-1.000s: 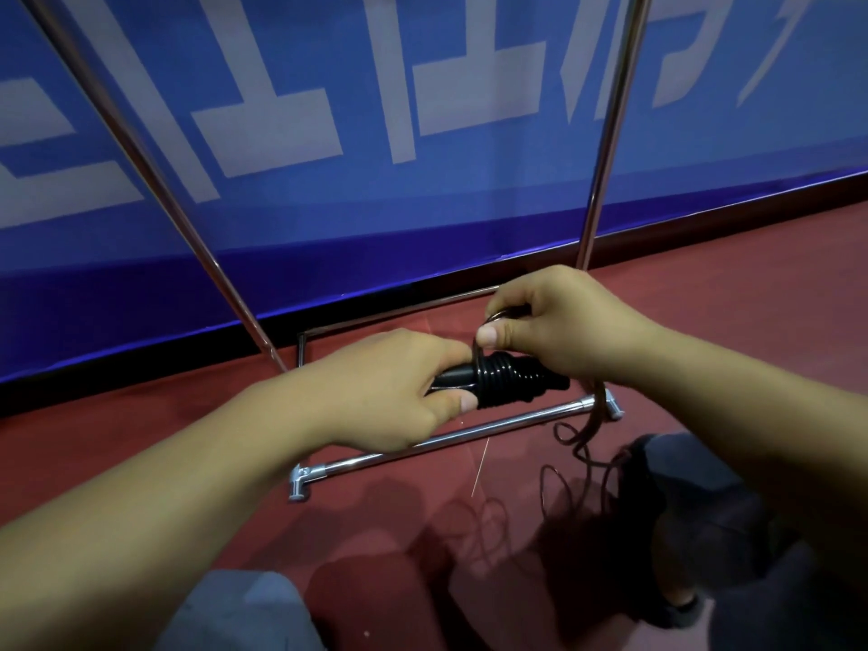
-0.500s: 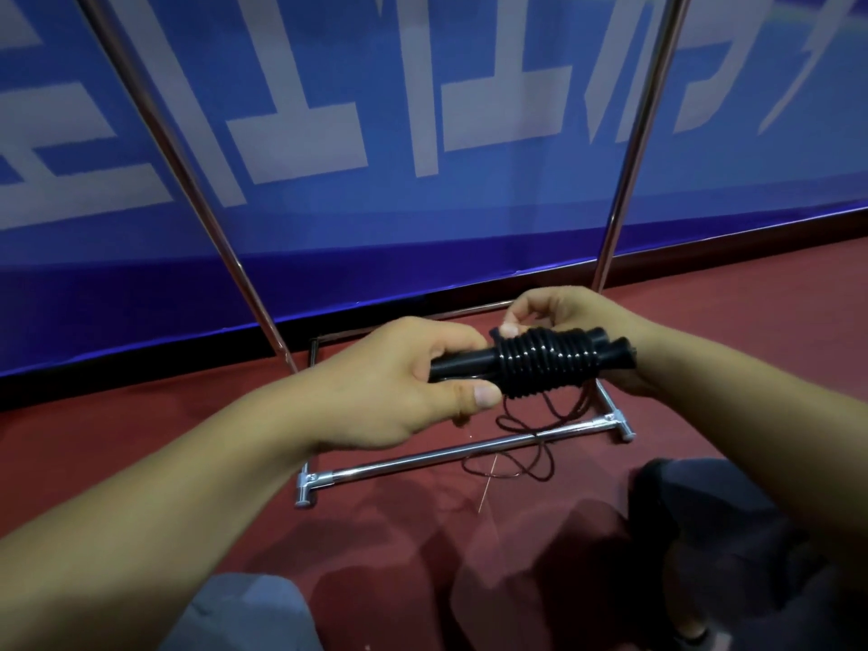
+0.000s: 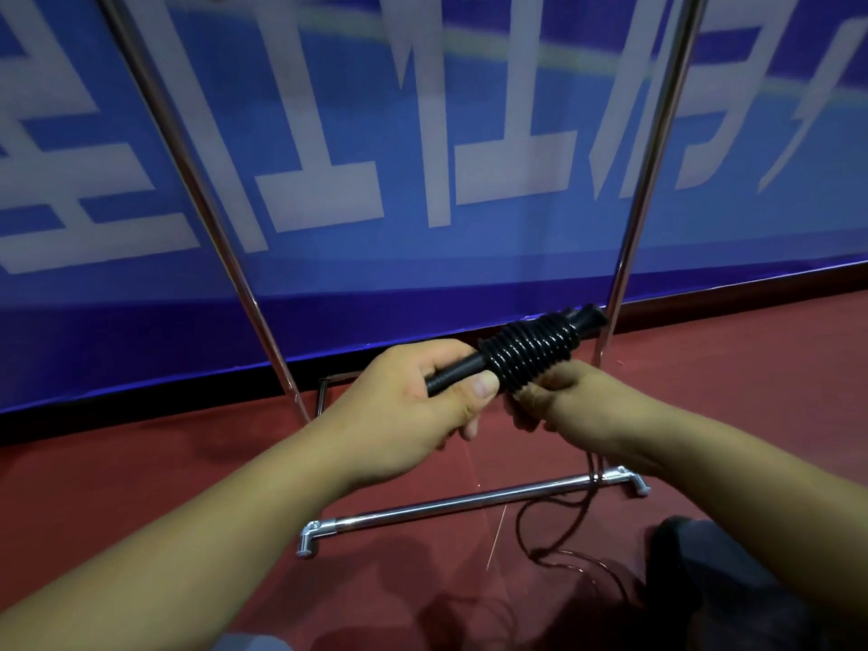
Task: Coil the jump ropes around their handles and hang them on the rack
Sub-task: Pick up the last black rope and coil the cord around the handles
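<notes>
My left hand [image 3: 413,401] grips the near end of the black jump rope handles [image 3: 458,372], thumb on top. Several turns of black rope [image 3: 528,352] are coiled tightly round the handles, which tilt up to the right. My right hand [image 3: 563,397] is just under the coil with its fingers curled; it seems to hold the rope there, though the fingers hide it. The loose rope tail [image 3: 570,519] hangs down from that hand and loops on the red floor. The chrome rack [image 3: 451,505] stands right behind, with two uprights and a low front bar.
A blue banner with large white characters [image 3: 422,148] backs the rack. The rack's left upright [image 3: 197,180] and right upright [image 3: 653,148] rise on either side of my hands. My dark shoe and knee [image 3: 704,584] are at the lower right on the red floor.
My right hand has gone from behind the coil to under it. The handles have tilted up to the right, and the view has lifted, showing more of the banner.
</notes>
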A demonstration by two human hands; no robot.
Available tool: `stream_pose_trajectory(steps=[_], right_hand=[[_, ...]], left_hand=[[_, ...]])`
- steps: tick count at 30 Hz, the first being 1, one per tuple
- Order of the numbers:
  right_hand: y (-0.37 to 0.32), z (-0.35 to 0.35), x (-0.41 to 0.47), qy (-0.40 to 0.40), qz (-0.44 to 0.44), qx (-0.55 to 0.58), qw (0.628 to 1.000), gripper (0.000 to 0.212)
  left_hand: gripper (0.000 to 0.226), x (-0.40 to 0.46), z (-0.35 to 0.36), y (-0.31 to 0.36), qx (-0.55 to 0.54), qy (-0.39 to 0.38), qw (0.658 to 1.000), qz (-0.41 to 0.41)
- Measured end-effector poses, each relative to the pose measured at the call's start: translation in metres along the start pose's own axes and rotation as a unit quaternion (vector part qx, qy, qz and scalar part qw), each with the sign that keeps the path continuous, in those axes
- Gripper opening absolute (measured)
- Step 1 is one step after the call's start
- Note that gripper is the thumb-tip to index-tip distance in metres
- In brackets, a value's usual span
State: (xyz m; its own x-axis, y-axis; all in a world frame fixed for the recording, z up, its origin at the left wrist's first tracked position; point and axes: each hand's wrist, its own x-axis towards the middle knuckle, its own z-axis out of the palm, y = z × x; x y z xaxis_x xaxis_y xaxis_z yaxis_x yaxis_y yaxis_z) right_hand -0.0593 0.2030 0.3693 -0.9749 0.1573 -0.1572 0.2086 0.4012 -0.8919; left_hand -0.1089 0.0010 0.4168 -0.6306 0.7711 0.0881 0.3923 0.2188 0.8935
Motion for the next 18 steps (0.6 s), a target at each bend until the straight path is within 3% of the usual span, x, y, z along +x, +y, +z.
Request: stream_pose_trajectory(steps=[3, 5, 8, 10, 13, 18], right_hand=[[-0.001, 0.002, 0.004, -0.037, 0.048, 0.093, 0.994, 0.037], [-0.007, -0.002, 0.002, -0.067, 0.098, 0.189, 0.975, 0.035], [-0.02, -0.01, -0.006, -0.113, 0.118, 0.341, 0.926, 0.022], [-0.027, -0.014, -0.01, -0.113, 0.11, 0.393, 0.906, 0.025], [-0.03, -0.012, -0.012, -0.095, 0.087, 0.397, 0.909, 0.029], [-0.023, -0.008, -0.009, -0.098, 0.033, 0.364, 0.926, 0.028]], left_hand=[[0.033, 0.002, 0.001, 0.0, -0.071, 0.021, 0.997, -0.003], [0.039, 0.004, 0.0, 0.002, -0.18, 0.027, 0.983, -0.026], [0.029, 0.005, -0.002, 0.01, -0.405, 0.009, 0.913, -0.051], [0.025, 0.005, -0.004, 0.015, -0.488, 0.01, 0.871, -0.06], [0.026, 0.007, -0.006, 0.019, -0.53, 0.037, 0.843, -0.082], [0.025, 0.011, -0.007, 0.018, -0.527, 0.067, 0.84, -0.109]])
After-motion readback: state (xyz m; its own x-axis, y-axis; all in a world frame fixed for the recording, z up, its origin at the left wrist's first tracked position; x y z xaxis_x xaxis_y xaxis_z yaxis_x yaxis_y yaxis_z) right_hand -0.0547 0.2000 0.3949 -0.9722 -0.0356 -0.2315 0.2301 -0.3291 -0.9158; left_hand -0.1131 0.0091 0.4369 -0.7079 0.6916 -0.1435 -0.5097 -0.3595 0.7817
